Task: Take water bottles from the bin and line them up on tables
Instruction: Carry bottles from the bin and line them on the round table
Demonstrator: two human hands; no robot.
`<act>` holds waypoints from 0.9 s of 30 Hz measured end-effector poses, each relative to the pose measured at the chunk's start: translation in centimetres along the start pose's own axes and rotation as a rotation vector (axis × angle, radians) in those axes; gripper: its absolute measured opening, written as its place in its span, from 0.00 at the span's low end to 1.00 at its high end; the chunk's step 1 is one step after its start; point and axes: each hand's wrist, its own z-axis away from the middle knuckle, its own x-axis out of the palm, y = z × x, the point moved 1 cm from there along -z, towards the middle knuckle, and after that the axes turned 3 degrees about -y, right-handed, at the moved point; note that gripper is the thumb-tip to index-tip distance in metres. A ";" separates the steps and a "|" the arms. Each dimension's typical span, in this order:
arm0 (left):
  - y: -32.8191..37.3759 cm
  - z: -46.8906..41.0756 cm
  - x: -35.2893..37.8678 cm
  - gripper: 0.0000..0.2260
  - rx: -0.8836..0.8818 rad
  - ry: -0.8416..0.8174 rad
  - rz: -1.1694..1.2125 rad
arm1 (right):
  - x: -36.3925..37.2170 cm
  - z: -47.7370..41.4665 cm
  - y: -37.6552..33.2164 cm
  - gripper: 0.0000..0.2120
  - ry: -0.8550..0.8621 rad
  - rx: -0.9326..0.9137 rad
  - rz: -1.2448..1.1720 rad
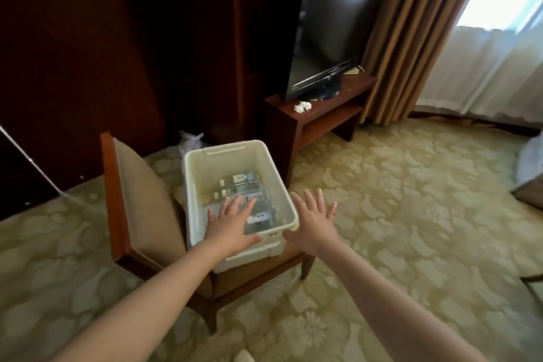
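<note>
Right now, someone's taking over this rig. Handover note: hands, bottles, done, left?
Left hand: open, fingers spread, over the bin, holding nothing.
Right hand: open, empty, beside the bin's right rim.
Bin sits on the chair; several water bottles lie flat in its bottom.
Done: no bottle on the TV stand, the only table in view; it holds the TV and a crumpled tissue.
Left: grab bottles, line them up.

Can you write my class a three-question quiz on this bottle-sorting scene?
1. True or false: the left hand is over the bin.
2. What does the bin rest on? A) floor B) chair C) TV stand
3. Fill in: the right hand has its fingers ____ and holds nothing.

Key: 1 true. 2 B, the chair. 3 spread; the water bottles lie untouched in the bin.
</note>
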 end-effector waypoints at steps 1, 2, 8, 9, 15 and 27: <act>-0.2 -1.1 -0.3 0.42 -0.013 0.000 0.015 | -0.3 -1.6 0.0 0.44 -0.003 -0.020 0.001; -0.5 -2.1 -0.7 0.41 -0.025 0.000 0.025 | -0.6 -3.1 -0.1 0.44 -0.001 -0.041 -0.004; -2.9 -5.9 -1.1 0.41 -0.120 -0.029 0.121 | -0.8 -10.3 -0.1 0.42 -0.077 -0.095 0.000; -3.5 -6.4 -1.0 0.41 -0.147 -0.041 0.143 | -0.6 -11.6 -0.3 0.42 -0.109 -0.112 0.008; -6.0 -9.6 0.4 0.41 -0.303 -0.086 0.252 | 1.5 -19.3 -1.5 0.42 -0.265 -0.226 0.045; -9.0 -19.2 3.6 0.39 -0.618 -0.131 0.557 | 7.2 -35.4 -2.4 0.41 -0.632 -0.420 0.132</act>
